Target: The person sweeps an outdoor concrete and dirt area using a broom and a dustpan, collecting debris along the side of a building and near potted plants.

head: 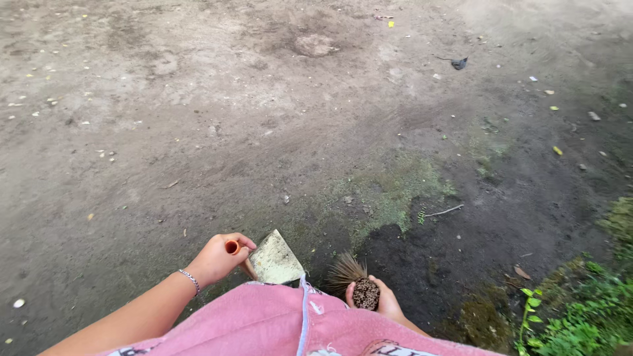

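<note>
Head view. Left hand (217,258) is closed around the orange handle end (232,247) of a dustpan (275,260); the pale, stained pan hangs low in front of the body, tilted, its lower part hidden behind the pink shirt (264,326). A thin bracelet (190,279) sits on the left wrist. Right hand (379,300) is clenched on the bound butt of a stick broom (356,280); the bristles fan out toward the ground, to the left of the hand and just beside the pan. Pan and broom are near one another, apparently not touching.

Judgement on handling: the pan edge would need to lie flat on the dirt, with the broom drawn toward it in short strokes; loose dry soil will lift easily, so light pressure suits. The broom is gripped at the very end, which gives reach but little control.

Ground: bare packed earth, grey-brown and dry to the left, darker and damp-looking to the right. A green mossy patch (395,191) lies ahead of the broom. A twig (445,211) lies beyond it. Small yellow leaves (557,150) and pebbles are scattered. Low green plants (580,316) edge the lower right. Outdoors, daylight, no other person seen.
</note>
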